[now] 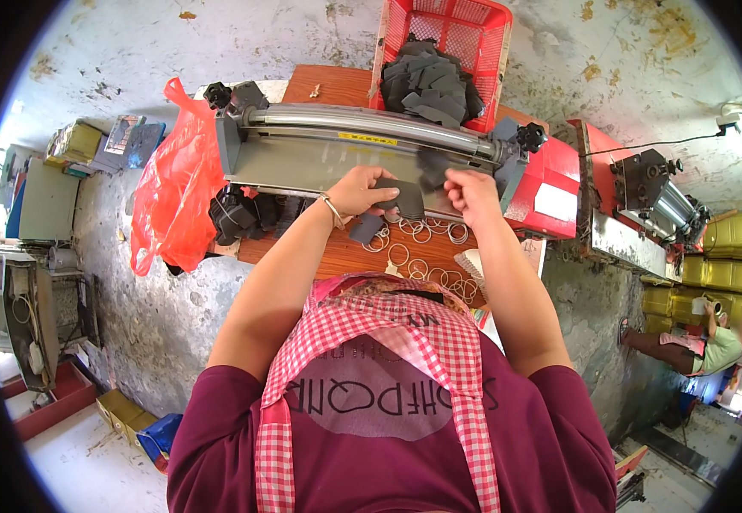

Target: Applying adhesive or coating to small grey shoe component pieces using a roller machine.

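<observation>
My left hand (359, 193) is closed around a small stack of dark grey flat pieces (409, 200) with rounded corners. My right hand (475, 195) is pinched at the fingertips on another dark flat piece (432, 169), smeared by motion. Both hands are just in front of a roller machine (303, 162), which has a long metal roller, a flat metal bed and a red end housing. Below the left hand, a small dark square piece (366, 228) lies on the wooden table (290, 263) beside several pale rings (398, 254) that look like rubber bands.
Behind the machine, a red plastic basket (479, 60) holds a heap of dark flat pieces (429, 84). A red plastic bag (181, 184) hangs at the left, next to bundled dark pieces (236, 214). A second roller machine (657, 197) stands right. Far right, a person (703, 338) sits by gold-coloured containers (730, 256).
</observation>
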Demonstrator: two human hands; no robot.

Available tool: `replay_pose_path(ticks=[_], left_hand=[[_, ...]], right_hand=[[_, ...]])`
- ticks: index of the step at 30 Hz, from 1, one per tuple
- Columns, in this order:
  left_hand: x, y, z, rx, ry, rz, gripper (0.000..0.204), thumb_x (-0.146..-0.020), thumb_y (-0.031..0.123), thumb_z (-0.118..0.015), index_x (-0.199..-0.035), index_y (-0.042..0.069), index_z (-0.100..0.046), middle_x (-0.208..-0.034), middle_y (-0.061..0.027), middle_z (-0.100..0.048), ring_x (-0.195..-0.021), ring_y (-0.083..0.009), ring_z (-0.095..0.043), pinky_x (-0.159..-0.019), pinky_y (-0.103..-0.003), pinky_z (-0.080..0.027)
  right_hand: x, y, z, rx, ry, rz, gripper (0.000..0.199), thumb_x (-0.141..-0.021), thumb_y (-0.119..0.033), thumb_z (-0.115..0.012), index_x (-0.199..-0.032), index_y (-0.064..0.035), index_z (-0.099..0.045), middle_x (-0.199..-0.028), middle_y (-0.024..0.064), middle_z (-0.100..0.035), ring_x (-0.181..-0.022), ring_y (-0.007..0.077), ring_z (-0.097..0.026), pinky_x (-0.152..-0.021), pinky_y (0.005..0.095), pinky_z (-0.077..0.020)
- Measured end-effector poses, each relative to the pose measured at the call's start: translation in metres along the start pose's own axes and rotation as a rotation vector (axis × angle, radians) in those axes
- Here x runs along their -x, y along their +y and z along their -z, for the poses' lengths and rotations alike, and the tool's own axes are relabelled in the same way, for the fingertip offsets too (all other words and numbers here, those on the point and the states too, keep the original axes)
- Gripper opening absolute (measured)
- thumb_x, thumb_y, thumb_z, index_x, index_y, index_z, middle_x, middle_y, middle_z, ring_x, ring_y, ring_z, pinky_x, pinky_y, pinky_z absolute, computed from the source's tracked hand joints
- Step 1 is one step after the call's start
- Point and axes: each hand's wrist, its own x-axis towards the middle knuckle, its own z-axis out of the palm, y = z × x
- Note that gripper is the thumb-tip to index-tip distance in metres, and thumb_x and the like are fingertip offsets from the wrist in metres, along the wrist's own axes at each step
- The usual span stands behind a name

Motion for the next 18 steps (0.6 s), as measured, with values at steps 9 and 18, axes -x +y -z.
replay_pose_path(ticks=[9,18], left_hand=[[0.001,0.013,-0.002,-0.159,0.001,0.110,0.027,-0.089,0.022,-0.063,-0.107,0.003,-0.057,-0.081,-0.0025,-0.064,-0.059,-0.0060,-0.059,-0.047,-0.017,-0.041],[-0.002,0.001,0.003,-0.183,0.026,0.021,0.026,-0.088,0.027,-0.063,-0.097,0.003,-0.059,-0.076,-0.0026,-0.065,-0.058,-0.0066,-0.061,-0.044,-0.017,-0.039]], right_hand=[[0.020,0.004,-0.027,0.788,-0.160,0.700,0.024,-0.076,-0.021,-0.074,-0.087,0.0004,-0.067,-0.078,0.0116,-0.066,-0.056,0.0137,-0.059,-0.050,0.0280,-0.0476],[0.018,-0.002,-0.021,0.111,-0.071,0.102,0.025,-0.085,-0.023,-0.064,-0.086,0.0015,-0.064,-0.081,0.0118,-0.067,-0.055,0.0115,-0.056,-0.045,0.0234,-0.0416]])
